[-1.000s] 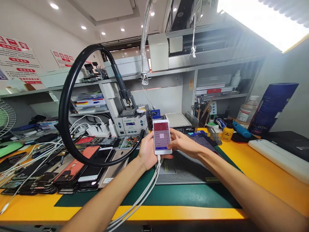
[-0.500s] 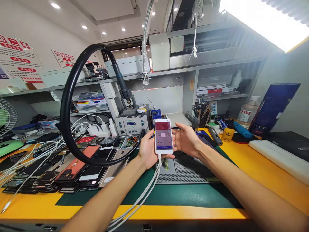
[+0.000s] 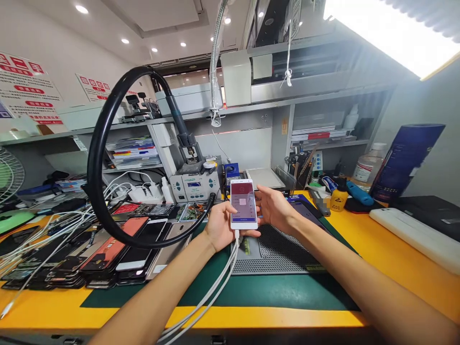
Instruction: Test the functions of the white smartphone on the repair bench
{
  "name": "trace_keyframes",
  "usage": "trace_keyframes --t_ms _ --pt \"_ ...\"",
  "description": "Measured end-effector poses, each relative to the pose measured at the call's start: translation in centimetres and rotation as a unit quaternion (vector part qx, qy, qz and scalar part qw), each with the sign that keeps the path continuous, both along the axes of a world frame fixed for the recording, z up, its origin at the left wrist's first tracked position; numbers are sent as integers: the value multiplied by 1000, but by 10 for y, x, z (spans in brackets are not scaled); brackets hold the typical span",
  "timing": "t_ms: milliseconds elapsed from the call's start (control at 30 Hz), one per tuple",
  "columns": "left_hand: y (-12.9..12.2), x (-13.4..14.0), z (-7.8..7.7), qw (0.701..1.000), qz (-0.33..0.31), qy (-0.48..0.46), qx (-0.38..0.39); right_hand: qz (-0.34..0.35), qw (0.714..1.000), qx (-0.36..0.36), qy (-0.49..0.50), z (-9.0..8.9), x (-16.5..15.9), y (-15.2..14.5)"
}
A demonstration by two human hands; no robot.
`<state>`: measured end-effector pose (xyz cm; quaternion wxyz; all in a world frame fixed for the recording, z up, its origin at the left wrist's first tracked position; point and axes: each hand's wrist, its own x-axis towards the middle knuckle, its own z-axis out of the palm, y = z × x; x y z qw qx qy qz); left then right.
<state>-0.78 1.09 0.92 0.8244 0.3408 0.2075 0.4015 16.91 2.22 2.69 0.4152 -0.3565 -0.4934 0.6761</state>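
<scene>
A white smartphone (image 3: pixel 244 207) with a lit screen is held upright in front of me, its top tilted away. My left hand (image 3: pixel 222 224) is closed around it from the left, fingers passing behind, thumb lying over the lower left of the screen. On the other side, my right hand (image 3: pixel 275 208) is open with thumb raised and fingers apart, right by the phone's edge; whether its fingertips touch the phone I cannot tell. White cables (image 3: pixel 230 266) run from the phone's bottom end down past the table's front edge. Beneath the hands lies a grey perforated mat (image 3: pixel 280 254).
Several stacked phones (image 3: pixel 132 249) fill the left side, under the black hose (image 3: pixel 94 158) of a grey soldering station (image 3: pixel 196 186). A green mat (image 3: pixel 287 292) covers part of the yellow table (image 3: pixel 53 311). Rightward stand a yellow bottle (image 3: pixel 338 199) and a white bar (image 3: pixel 413 235).
My left thumb has come over onto the lower left of the screen from the phone's side. The right hand's thumb has dropped slightly. The phone stays nearly in place.
</scene>
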Motion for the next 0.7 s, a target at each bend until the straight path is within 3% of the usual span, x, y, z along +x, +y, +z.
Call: trace_keyframes --t_ms 67,367,700 --pt "0 0 -2 1000 10 18 18 -9 999 -35 13 1 0 0" --pt "-8 3 1 994 21 57 87 -39 999 -22 -5 5 -2 -4" --pt "-4 2 -3 997 4 14 72 -50 998 -22 3 5 -4 -4"
